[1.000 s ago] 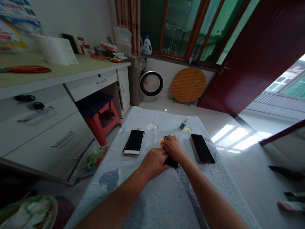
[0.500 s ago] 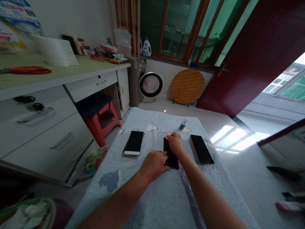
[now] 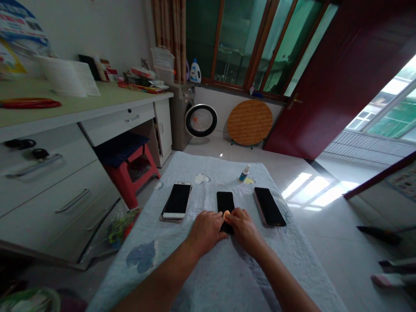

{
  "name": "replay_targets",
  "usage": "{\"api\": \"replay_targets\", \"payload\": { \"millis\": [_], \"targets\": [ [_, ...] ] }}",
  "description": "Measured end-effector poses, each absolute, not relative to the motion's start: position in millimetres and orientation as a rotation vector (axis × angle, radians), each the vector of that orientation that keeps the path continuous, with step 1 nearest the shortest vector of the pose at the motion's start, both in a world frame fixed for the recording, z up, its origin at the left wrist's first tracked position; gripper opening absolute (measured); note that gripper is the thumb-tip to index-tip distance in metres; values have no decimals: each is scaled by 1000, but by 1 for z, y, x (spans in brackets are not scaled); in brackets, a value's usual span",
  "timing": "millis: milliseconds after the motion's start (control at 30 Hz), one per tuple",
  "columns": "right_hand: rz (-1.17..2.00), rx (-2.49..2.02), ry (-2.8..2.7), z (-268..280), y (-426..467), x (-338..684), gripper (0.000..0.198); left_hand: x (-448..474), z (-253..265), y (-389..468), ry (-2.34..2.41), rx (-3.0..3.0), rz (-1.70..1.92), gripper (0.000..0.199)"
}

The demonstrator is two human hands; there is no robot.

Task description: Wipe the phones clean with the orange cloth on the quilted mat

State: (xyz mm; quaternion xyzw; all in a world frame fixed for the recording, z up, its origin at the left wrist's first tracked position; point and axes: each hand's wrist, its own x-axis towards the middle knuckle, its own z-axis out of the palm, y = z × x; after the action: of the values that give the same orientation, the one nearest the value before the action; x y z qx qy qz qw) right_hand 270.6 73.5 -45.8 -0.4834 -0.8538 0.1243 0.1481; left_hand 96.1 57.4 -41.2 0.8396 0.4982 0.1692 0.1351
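Note:
A black smartphone (image 3: 225,200) lies face up on the cloth-covered table (image 3: 208,286). My left hand (image 3: 207,227) grips its lower left side, fingers closed on the edge. In the fingers of my right hand (image 3: 244,226) is a small orange wiping pad (image 3: 226,215), pressed on the lower part of the screen. My hands hide the phone's lower sides. To the left, a white smartphone (image 3: 177,200) with a black screen rests on another phone, of which only the edge shows. Another dark smartphone (image 3: 269,206) lies right of my right hand. Behind stands a small spray bottle (image 3: 244,173).
Left of the table are a white desk (image 3: 107,106) with drawers and a red stool (image 3: 130,177) under it. A washing machine (image 3: 180,117) with its round door open, a round wooden tabletop (image 3: 250,122) and a dark red door (image 3: 312,86) are farther back.
My right hand has brought the orange pad from the top of the phone down to its lower part. My left hand still holds the phone's left side. The camera view has shifted slightly.

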Motion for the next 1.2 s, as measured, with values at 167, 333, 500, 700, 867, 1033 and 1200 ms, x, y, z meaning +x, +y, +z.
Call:
{"api": "replay_targets", "payload": {
  "millis": [167, 333, 500, 700, 867, 1033, 1200],
  "targets": [
    [174, -1504, -2461, -50, 123, 258, 30, 96, -44, 58, 1468, 2464, 414, 30],
    [96, -1509, -2503, -46, 157, 241, 30, 96, -45, 58, 1450, 2451, 415, 32],
    [161, -1284, -2601, -48, 136, 241, 28, 95, -37, 57, 1444, 2403, 422, 28],
    [177, -1344, -2615, -46, 137, 236, 33, 96, -37, 57, 1456, 2398, 445, 25],
    [121, -1554, -2634, -39, 169, 218, 32, 95, -43, 58, 1463, 2411, 445, 28],
    [80, -1690, -2622, -36, 183, 218, 31, 95, -46, 58, 1477, 2398, 461, 34],
    [88, -1832, -2549, -36, 185, 243, 31, 95, -48, 57, 1494, 2385, 469, 35]
  ]
}}
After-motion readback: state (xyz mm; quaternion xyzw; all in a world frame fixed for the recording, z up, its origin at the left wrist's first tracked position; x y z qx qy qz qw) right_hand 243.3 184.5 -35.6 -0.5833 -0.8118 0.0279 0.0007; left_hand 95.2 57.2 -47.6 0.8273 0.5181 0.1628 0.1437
